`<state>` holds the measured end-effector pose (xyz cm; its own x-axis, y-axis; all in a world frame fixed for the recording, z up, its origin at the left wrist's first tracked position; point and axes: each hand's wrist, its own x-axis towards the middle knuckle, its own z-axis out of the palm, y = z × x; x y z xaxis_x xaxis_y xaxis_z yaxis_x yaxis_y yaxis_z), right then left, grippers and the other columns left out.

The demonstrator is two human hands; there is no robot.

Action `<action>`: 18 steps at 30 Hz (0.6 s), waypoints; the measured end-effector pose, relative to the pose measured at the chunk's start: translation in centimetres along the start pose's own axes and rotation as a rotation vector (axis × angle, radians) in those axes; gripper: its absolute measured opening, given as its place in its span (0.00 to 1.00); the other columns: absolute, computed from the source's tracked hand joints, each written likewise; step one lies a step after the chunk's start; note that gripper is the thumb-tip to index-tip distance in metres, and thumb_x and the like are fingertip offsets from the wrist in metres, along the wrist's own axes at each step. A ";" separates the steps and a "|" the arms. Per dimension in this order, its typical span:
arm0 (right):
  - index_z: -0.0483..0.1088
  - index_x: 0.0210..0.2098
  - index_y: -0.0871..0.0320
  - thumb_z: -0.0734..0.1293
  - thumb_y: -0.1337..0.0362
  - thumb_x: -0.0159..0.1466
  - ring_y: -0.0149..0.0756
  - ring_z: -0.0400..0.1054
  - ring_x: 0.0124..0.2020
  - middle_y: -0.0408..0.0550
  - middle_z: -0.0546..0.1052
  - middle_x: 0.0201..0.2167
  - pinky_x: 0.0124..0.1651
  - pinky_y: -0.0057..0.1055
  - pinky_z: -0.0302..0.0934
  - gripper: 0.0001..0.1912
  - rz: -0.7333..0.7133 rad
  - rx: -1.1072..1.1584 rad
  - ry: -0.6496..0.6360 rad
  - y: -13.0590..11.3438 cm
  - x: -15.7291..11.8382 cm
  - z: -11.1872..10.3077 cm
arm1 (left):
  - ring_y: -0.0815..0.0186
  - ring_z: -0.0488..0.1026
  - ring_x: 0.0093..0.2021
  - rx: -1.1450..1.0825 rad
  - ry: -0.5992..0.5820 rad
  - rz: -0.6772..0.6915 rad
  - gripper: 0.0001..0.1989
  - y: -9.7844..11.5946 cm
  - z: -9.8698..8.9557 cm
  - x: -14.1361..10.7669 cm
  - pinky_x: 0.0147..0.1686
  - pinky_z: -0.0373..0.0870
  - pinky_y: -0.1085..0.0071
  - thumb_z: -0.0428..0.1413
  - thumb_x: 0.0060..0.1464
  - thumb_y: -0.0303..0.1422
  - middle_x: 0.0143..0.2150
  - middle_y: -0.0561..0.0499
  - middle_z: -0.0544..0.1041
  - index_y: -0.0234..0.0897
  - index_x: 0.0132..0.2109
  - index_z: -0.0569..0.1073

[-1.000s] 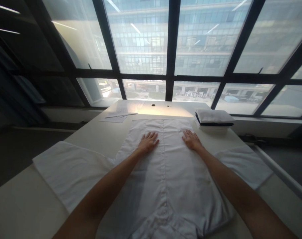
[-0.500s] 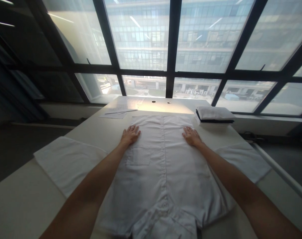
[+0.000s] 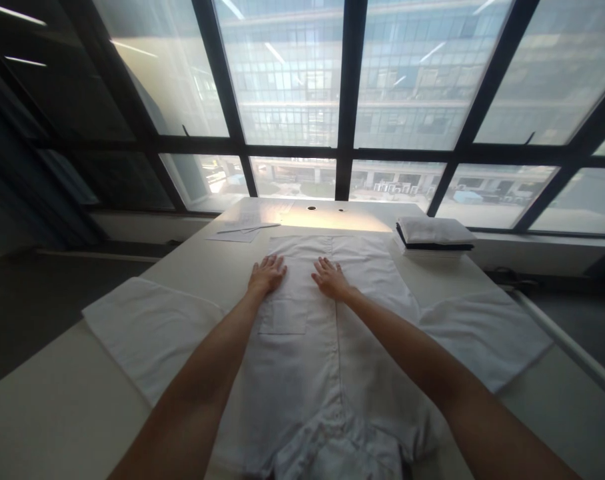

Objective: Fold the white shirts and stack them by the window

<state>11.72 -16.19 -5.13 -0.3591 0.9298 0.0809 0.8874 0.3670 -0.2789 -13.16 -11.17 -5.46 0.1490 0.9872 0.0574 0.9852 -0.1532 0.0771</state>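
Observation:
A white button-front shirt (image 3: 302,373) lies spread on the table, its collar toward me and its hem at the far end. Both sleeves stretch out to the sides, and a chest pocket shows left of the button strip. My left hand (image 3: 267,274) rests flat on the shirt's left part near the hem, fingers spread. Near the button strip, my right hand (image 3: 329,278) lies palm down on the fabric with its fingers apart. Neither hand grips anything. My right forearm covers part of the shirt's right half.
The white table (image 3: 27,400) runs up to large windows. On its far right stands a stack of folded clothes (image 3: 435,233), white with a dark layer. Sheets of paper (image 3: 235,233) lie far left. A white rail (image 3: 567,343) runs along the right side.
My right hand has slid left across the shirt, from its right side to the button strip. My left hand has stayed at nearly the same spot on the cloth. The view has shifted slightly.

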 end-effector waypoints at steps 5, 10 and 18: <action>0.50 0.73 0.63 0.48 0.49 0.75 0.47 0.36 0.76 0.58 0.46 0.76 0.73 0.54 0.31 0.34 -0.027 -0.008 -0.012 -0.9 0.8 0.8 | 0.53 0.45 0.75 0.006 0.000 0.002 0.31 0.0 0.0 -0.1 0.69 0.45 0.43 0.35 0.70 0.48 0.77 0.47 0.49 0.44 0.74 0.54; 0.48 0.74 0.61 0.47 0.48 0.75 0.44 0.37 0.76 0.56 0.46 0.76 0.73 0.50 0.33 0.35 0.122 -0.057 -0.003 4.4 0.8 -0.4 | 0.53 0.45 0.75 -0.001 0.000 0.003 0.31 0.0 0.0 -0.1 0.69 0.46 0.43 0.35 0.70 0.48 0.77 0.47 0.48 0.44 0.74 0.54; 0.48 0.74 0.64 0.45 0.52 0.74 0.44 0.38 0.75 0.57 0.46 0.76 0.73 0.47 0.35 0.35 0.500 -0.181 0.028 15.3 -1.5 -3.1 | 0.53 0.45 0.75 -0.007 -0.002 0.004 0.31 0.0 -0.1 -0.3 0.70 0.45 0.44 0.35 0.70 0.47 0.77 0.47 0.48 0.43 0.74 0.53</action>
<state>26.71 -11.86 -6.50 0.1263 0.9920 0.0066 0.9849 -0.1246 -0.1202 -13.22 -11.44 -5.35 0.1529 0.9867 0.0559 0.9840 -0.1573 0.0836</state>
